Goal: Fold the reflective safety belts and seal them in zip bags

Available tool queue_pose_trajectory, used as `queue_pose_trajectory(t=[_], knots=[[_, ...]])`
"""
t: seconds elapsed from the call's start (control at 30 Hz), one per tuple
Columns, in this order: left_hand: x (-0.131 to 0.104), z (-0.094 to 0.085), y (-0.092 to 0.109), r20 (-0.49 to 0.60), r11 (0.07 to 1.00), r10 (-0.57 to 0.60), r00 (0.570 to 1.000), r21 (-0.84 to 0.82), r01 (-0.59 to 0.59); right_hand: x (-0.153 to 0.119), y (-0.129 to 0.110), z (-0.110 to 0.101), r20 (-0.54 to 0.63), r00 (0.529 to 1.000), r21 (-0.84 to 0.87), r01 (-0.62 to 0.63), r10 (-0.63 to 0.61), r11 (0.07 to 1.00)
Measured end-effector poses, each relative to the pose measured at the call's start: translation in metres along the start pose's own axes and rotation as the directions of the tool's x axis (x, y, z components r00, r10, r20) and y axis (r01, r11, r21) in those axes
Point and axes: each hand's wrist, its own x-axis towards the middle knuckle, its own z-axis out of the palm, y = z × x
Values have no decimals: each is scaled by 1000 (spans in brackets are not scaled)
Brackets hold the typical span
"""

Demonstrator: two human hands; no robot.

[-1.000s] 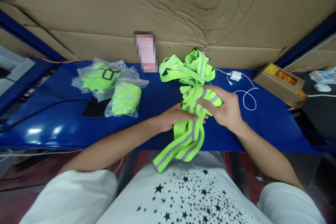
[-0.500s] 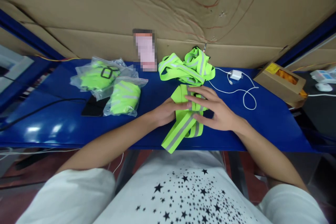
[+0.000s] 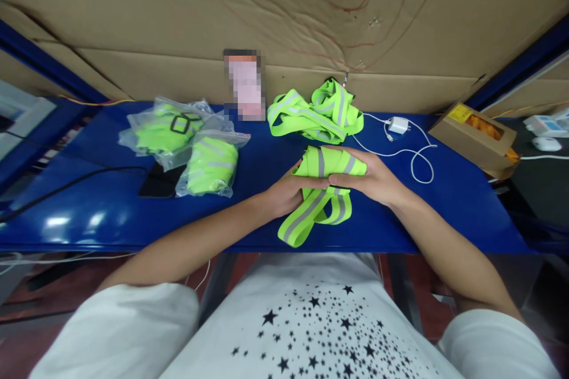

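Both my hands hold a folded bundle of neon yellow-green reflective strap [image 3: 328,160] with grey stripes, just above the blue table's front part. My left hand [image 3: 288,190] grips its left side, thumb across the front. From the right, my right hand [image 3: 376,179] closes round the other side, its thumb meeting the left one; most fingers of both are hidden behind the bundle. A loop of the strap dangles below toward the table edge. Just beyond lies a loose heap of similar straps [image 3: 317,115].
Clear plastic bags of green straps [image 3: 212,166] lie at left, beside a dark flat phone-like object [image 3: 160,180]. A blurred-out phone [image 3: 246,86] leans on the cardboard wall [image 3: 178,71]. To the right are a white charger [image 3: 399,125] with cable and a cardboard box [image 3: 473,136].
My right hand has gone from spread fingers over the strap to gripping the bundle's right side. The strap is folded over more compactly, and its hanging end has shifted slightly up and right.
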Motion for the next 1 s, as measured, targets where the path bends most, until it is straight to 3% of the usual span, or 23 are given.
queue_pose_trajectory(t=[0.2,0.27,0.37,0.47,0.6,0.67,0.77,0.87,0.93,1.0], knots=[[1,-6,-8,144,964,-230,963,-104,246,-8,-6,6,-96,980,-234,149,-175,961],[-2,-5,-5,164,962,-195,967,-157,221,-9,-5,6,-64,946,-342,279,-318,897],[-7,-3,2,262,953,-83,961,-260,153,-6,-1,2,82,845,-488,497,-529,718],[-11,0,8,328,945,7,945,-312,101,-4,3,-1,181,812,-637,526,-554,563],[-10,-3,7,246,944,37,968,-327,47,-4,5,2,277,825,-738,511,-493,441],[-6,-6,5,189,958,23,982,-283,32,-5,5,7,304,833,-693,526,-462,492],[2,-12,4,92,985,13,996,-174,3,-6,5,11,285,859,-560,509,-425,654],[6,-15,6,43,997,11,999,-75,-8,-4,6,7,46,894,-411,423,-445,808],[5,-14,6,68,1000,0,998,-18,1,-1,8,2,-134,912,-298,337,-389,893],[1,-10,5,106,999,-19,994,28,16,1,10,-1,-132,961,-159,221,-243,962]])
